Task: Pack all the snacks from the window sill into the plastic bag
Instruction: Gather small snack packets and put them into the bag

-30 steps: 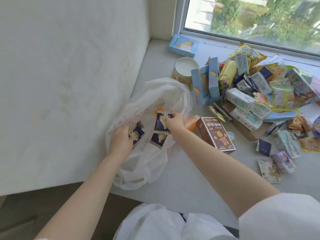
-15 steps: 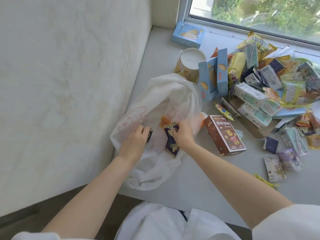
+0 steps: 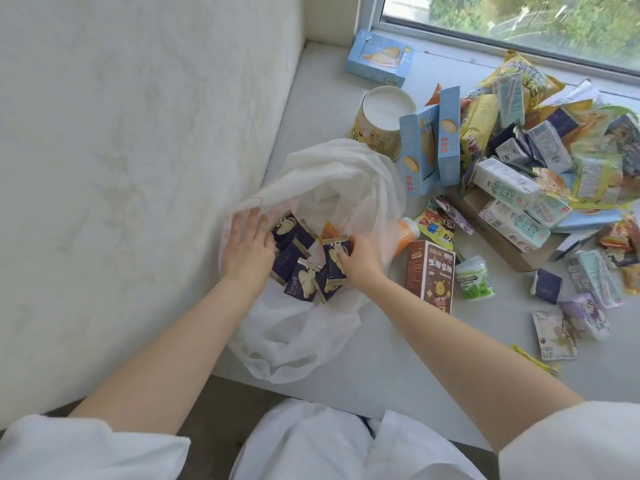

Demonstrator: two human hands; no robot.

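The white plastic bag (image 3: 304, 344) lies open on the sill's near left corner, against the wall. Several dark blue snack packets (image 3: 292, 259) lie inside it, with an orange packet (image 3: 329, 233) behind them. My right hand (image 3: 362, 261) is inside the bag's mouth and pinches one more dark blue packet (image 3: 333, 263) above the others. My left hand (image 3: 247, 245) rests on the bag's left rim with its fingers straight and spread, touching the packets. A big pile of snacks (image 3: 554, 150) lies to the right under the window.
Beside the bag stand a brown box (image 3: 429, 275), an orange bottle (image 3: 408, 233) and a green-white packet (image 3: 475, 279). Behind are a paper cup (image 3: 381, 123) and light blue boxes (image 3: 429, 143). Loose packets (image 3: 554, 336) lie at the right. The white wall (image 3: 138, 168) bounds the left.
My right hand has carried its dark blue packet lower into the bag. My left hand has let go of the rim and flattened on it. More packets show inside.
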